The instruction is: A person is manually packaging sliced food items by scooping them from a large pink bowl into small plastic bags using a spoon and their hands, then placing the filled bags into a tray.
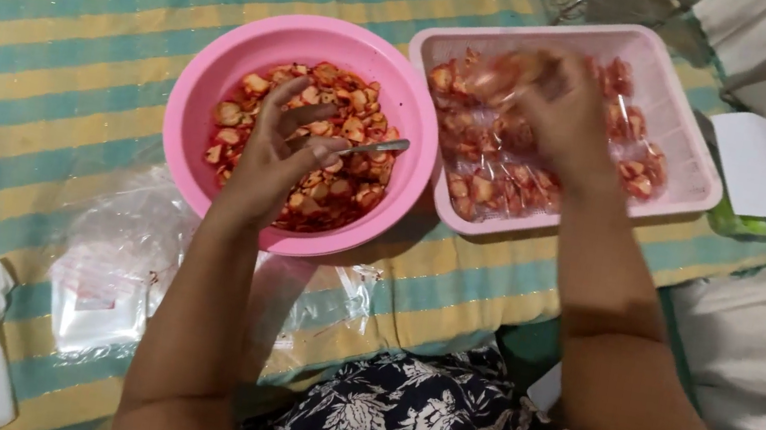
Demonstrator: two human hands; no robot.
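Striped mat holds pink bowl and pink tray of red-skinned slices.

both hands extended (right blurred)

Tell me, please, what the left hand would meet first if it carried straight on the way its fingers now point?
Probably the red and cream slices in the pink round bowl: the left hand, holding a metal spoon, points up over them. Beyond lies the bowl's far rim. Its height above them is unclear.
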